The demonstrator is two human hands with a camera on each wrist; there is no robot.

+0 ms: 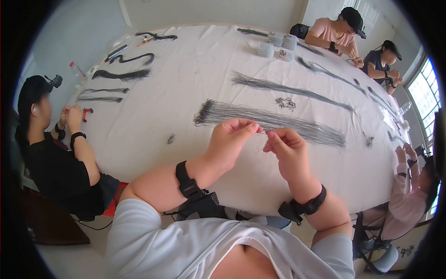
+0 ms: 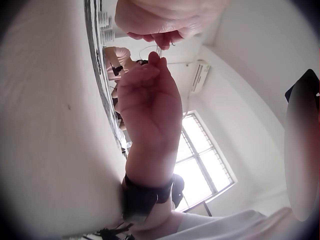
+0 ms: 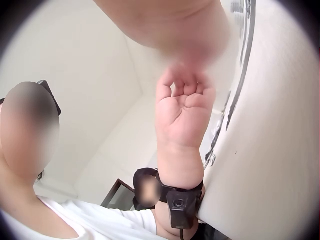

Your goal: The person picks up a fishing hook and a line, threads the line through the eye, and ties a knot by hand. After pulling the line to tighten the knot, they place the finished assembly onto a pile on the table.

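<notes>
Above the near part of the table, my left hand (image 1: pixel 233 142) and right hand (image 1: pixel 290 151) meet fingertip to fingertip. Both pinch a thin line (image 1: pixel 263 132) between thumb and forefinger, and fine ends dangle below. From the left wrist view, a loop of the line (image 2: pixel 145 48) shows by the fingertips, with a tiny dark curved piece (image 2: pixel 173 44) at the left hand. In the right wrist view the fingertips are blurred and the line is hidden. Just beyond the hands lies a wide bundle of dark strands (image 1: pixel 274 122), its left end a cluster of small dark curls.
A heap of small dark curled pieces (image 1: pixel 285 103) lies behind the wide bundle, near another strand bundle (image 1: pixel 288 88). Clear plastic boxes (image 1: pixel 265 49) stand farther back. A small dark tuft (image 1: pixel 171 138) lies left of my hands. Several people work around the white-covered table (image 1: pixel 144 158).
</notes>
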